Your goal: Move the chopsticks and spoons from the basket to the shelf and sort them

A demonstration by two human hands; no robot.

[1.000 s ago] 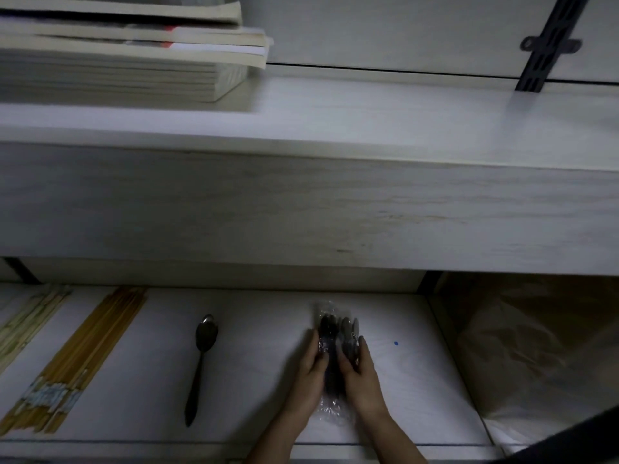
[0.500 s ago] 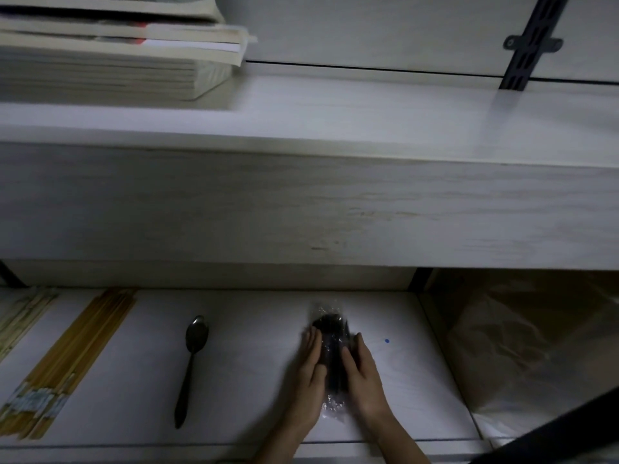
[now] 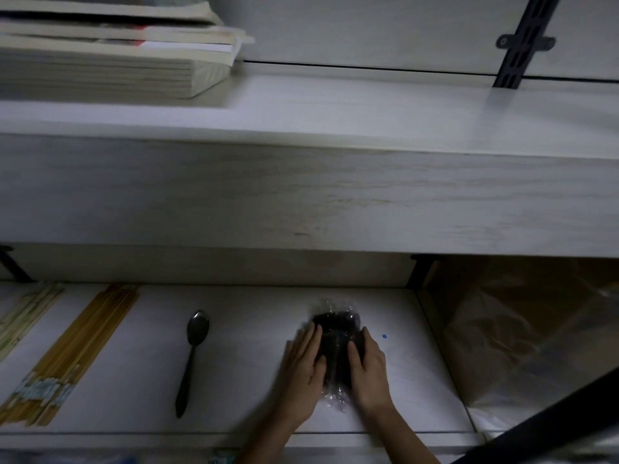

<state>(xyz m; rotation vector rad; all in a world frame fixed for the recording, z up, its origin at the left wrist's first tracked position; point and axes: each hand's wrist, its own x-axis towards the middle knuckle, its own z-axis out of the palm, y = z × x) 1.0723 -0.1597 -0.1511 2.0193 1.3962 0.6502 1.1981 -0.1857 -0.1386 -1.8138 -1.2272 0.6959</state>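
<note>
While on lower shelf (image 3: 234, 380), both hands (image 3: 335, 366) lie flat w/ open palms against wrapped spoons (image 3: 336, 324)

Dim, grainy pic w/ a bluish cast. Pale wood-grain upper shelf board (image 3: 335, 195) shadows the lower level. Faint glints on crinkly clear plastic wrap (image 3: 335, 395) btwn the fingers (image 3: 315, 333). Edges bowed, slightly soft.

Both hands (image 3: 335, 370) now closer together, flatter over the wrapped spoons (image 3: 336, 324).
</note>
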